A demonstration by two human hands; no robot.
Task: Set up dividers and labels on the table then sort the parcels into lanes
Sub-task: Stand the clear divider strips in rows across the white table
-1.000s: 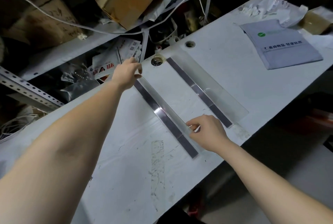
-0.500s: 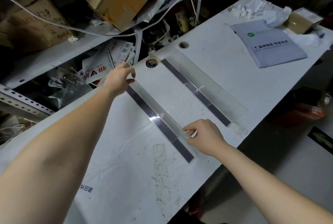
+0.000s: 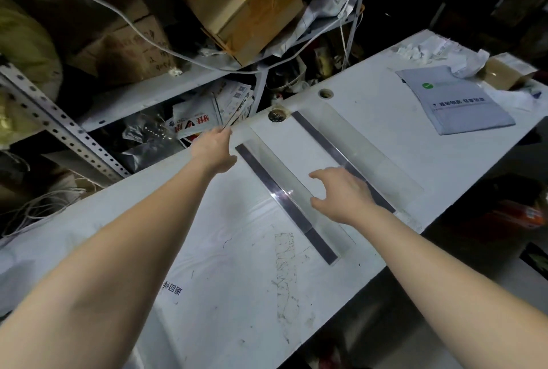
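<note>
Dividers, two: left divider and right divider, clear strips on dark bases, lying parallel across the desk, apart. Left hand: fingers extended, holding nothing, at the left divider's far end by the desk edge. Right hand: fingers spread and relaxed, empty, between the dividers; contact unclear. Grey mailer and small box at the desk's far right. Shelf behind: taped carton, contents hidden; loose packets below
</note>
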